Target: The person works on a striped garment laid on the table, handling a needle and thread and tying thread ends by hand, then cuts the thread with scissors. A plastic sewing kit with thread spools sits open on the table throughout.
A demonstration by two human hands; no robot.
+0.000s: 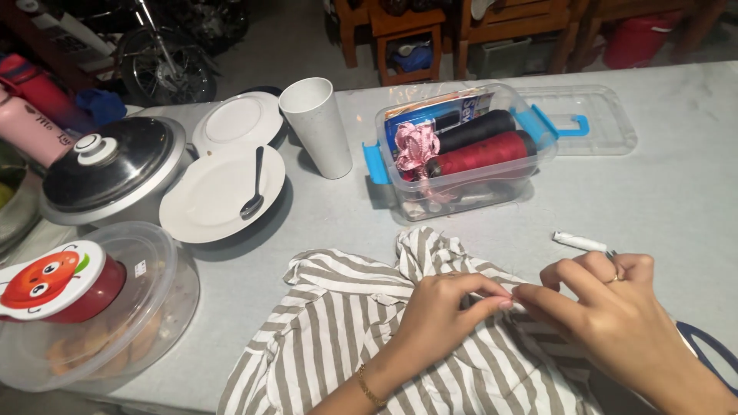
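Far left: clear plastic tub (100, 323) with red-lidded jar (58, 283) on top, near table edge; could slide off if cloth gets tugged that way. Above it, steel pot with lid (111, 173). Next, two white plates (219, 192), black spoon (252, 188) lying on the nearer one; loose, would rattle off if bumped. White cup (317, 127) upright just beside plates, tall and light, easy to knock over with an elbow.

Centre: clear sewing box (461, 157) open, blue latches, red and black thread spools and pink ribbon inside; lid (592, 119) lying behind it on the table (676, 192). Near the cloth, so a pulled thread could drag or tip it.

Bottom centre: striped shirt (346, 338) bunched on table in front of the person. Left hand (438, 315) resting on it, thumb and forefinger pressed together pinching a fold of fabric. Right hand (615, 315) just beside, fingertips touching the left's, pinched together on something too small to make out, likely needle or thread; ring on one finger. Risks: pricked fingertip given how close the tips sit; fold slipping from pinch; dim light hiding the fine work.

Right: small white tube-like item (580, 242) lying loose just above right hand, could roll away. Dark blue strap-like thing (711, 350) at edge, partly hidden.
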